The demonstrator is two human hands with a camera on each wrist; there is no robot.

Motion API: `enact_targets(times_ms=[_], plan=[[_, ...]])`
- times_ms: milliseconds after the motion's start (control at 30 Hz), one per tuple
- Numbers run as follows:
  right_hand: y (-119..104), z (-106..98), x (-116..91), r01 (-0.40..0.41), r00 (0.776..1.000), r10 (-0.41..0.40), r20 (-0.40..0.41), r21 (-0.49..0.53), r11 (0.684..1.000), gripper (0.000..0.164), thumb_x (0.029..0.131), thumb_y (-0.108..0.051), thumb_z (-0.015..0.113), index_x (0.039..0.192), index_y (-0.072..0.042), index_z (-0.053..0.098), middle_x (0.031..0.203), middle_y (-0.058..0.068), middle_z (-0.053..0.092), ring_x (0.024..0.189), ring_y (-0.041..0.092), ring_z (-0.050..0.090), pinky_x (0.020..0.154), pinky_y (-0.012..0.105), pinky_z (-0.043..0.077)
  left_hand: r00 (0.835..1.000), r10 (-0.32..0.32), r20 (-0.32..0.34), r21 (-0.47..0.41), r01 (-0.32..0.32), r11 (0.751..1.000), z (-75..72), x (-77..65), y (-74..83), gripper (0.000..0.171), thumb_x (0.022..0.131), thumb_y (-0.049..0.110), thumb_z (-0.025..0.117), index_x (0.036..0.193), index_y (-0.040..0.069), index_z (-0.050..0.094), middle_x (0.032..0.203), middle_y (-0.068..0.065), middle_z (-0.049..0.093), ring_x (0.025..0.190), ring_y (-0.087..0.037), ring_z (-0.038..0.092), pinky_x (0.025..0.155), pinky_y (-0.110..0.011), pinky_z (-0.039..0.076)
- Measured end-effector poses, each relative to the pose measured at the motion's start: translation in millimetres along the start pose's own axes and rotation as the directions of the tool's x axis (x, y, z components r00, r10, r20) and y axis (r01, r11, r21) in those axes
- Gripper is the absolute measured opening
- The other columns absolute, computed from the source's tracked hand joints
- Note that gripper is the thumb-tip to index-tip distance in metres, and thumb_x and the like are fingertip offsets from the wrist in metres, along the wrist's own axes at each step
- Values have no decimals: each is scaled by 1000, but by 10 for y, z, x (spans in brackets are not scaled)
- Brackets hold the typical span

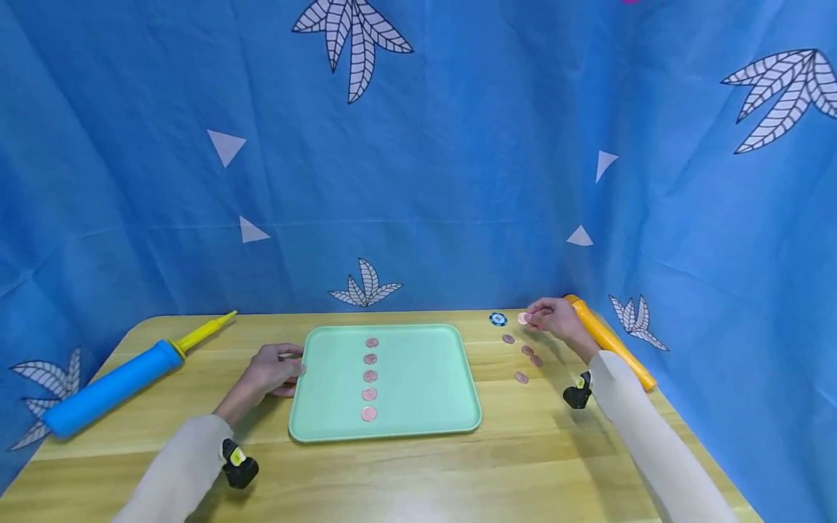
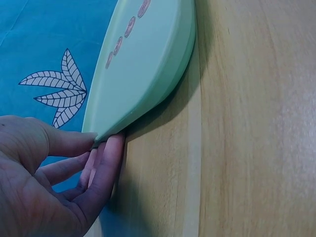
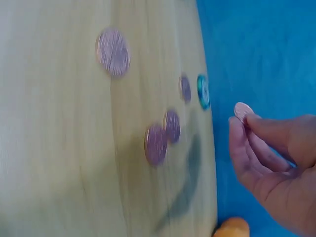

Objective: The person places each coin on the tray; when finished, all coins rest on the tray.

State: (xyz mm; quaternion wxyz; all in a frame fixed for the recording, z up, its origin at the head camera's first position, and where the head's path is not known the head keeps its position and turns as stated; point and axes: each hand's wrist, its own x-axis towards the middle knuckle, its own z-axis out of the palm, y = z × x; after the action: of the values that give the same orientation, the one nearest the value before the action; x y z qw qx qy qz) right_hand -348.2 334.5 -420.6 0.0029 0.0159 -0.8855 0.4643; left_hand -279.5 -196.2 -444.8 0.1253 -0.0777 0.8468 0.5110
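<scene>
My left hand point(image 1: 273, 369) pinches the left rim of a pale green tray point(image 1: 418, 385), its thumb on top and fingers below the edge. Several copper-coloured coins point(image 1: 370, 376) lie in a straight column on the tray, left of its middle. At the far right of the table, my right hand point(image 1: 552, 318) holds one shiny coin point(image 3: 243, 110) between thumb and fingertips, raised above the tabletop in the right wrist view. Several more coins point(image 3: 156, 144) lie loose on the wood below that hand, two of them side by side. A blue-and-white poker chip point(image 1: 498, 319) sits by the back edge.
A blue hand pump point(image 1: 114, 388) with a yellow nozzle lies along the table's left side. Behind the right forearm, an orange tube-shaped thing point(image 1: 615, 345) lies near the right edge. A blue patterned cloth point(image 1: 458, 145) hangs behind the wooden table point(image 1: 392, 479).
</scene>
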Motion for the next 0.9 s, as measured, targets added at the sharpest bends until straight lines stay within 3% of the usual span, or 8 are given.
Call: enact_targets(times_ms=[167,367,633,900], plan=[[-111,76,-34,3,997,7,-73,142,990,26,102,0,64,119,20,63,107,32,73,74,9,75,81,31,66,1000,1,-3,-4,-1,1000,45,-15,8,50,99,4,61,147,-7,52,112,-25,69,81,-20,70,62,-32,65],[-290,176,-77,-37,995,56,-78,221,975,28,102,-2,65,123,17,63,101,19,77,74,9,76,73,19,63,1000,15,-5,20,-15,1000,22,7,-1,51,98,4,62,147,-8,52,115,-27,68,82,-20,70,62,-32,65],[-489,452,-64,-30,999,15,44,351,936,30,98,9,64,123,25,58,103,26,75,76,13,76,79,29,66,1000,23,-20,38,-22,999,-50,-18,-8,50,98,3,62,146,-9,52,114,-28,69,83,-21,70,62,-32,65],[-523,774,-112,-70,993,28,118,359,931,28,97,10,66,121,23,60,107,30,74,78,16,76,90,42,64,998,55,-21,12,-55,998,21,-47,31,51,97,2,61,146,-8,53,104,-23,71,77,-19,69,59,-33,64]])
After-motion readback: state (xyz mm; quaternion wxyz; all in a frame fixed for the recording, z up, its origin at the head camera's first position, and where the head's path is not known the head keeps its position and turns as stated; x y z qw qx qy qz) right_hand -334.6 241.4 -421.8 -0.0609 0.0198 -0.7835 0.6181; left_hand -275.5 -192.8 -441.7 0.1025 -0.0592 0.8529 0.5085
